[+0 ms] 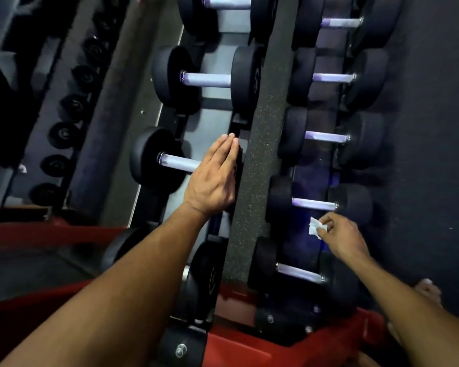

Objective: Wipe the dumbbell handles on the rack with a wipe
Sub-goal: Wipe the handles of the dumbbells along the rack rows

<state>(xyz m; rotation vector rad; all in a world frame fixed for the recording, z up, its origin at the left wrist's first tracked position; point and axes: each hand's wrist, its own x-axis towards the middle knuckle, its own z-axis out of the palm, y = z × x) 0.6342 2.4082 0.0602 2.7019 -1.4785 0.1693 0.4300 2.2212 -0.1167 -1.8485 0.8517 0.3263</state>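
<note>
Dark speckled rubber floor [252,165] (dim light)

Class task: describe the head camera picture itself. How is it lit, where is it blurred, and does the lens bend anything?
Head view: dim overall, with the handles catching a pale bluish sheen; the far left edge smears with motion blur; the wide lens splays the rack; the left hand and the wipe in the right hand stay fairly sharp.

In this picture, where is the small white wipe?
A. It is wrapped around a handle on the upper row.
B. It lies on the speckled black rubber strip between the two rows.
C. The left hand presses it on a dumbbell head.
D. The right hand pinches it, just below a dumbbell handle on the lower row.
D: the small white wipe sits between the fingertips of the right hand, just below a pale metal dumbbell handle; the left hand lies flat and holds nothing.
</note>
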